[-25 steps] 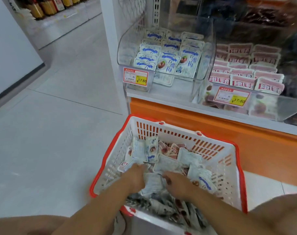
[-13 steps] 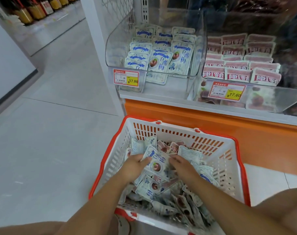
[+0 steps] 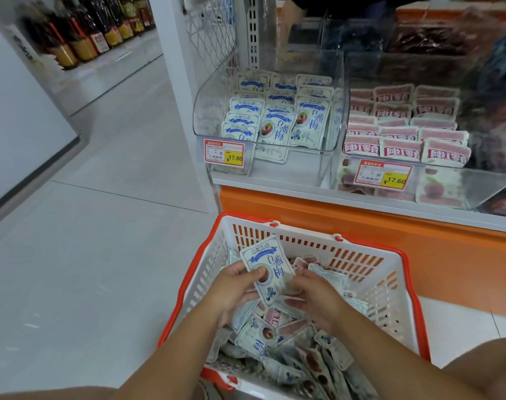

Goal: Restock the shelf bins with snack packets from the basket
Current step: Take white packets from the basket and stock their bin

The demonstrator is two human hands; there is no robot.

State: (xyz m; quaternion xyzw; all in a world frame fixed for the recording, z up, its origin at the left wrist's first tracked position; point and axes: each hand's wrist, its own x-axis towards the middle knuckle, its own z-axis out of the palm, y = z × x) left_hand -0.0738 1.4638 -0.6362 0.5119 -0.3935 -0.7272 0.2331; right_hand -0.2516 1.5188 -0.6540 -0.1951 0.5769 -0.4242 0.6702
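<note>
Holding one packet (image 3: pixel 270 267) above the basket (image 3: pixel 370 246), left hand (image 3: pixel 234 291) grip closed on its 9 o'clock edge, right hand (image 3: pixel 318 297) grip pinching its 3 o'clock edge, bin (image 3: pixel 214 108) at 12 o'clock.

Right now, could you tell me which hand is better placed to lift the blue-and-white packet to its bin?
Probably left: the left hand grips the packet, thumb on its face; the right hand only meets its edge.

One basket (image 3: pixel 206 272), two hands, left hand (image 3: pixel 234 287) and right hand (image 3: pixel 318 295), one blue-and-white packet (image 3: pixel 267 265) held up. Two clear bins, left bin (image 3: pixel 208 111) and right bin (image 3: pixel 477 181); two price tags, 17.80 tag (image 3: pixel 224 155) and 17.60 tag (image 3: pixel 386 175). Loose packets (image 3: pixel 257 336) in basket: too many to count.
</note>
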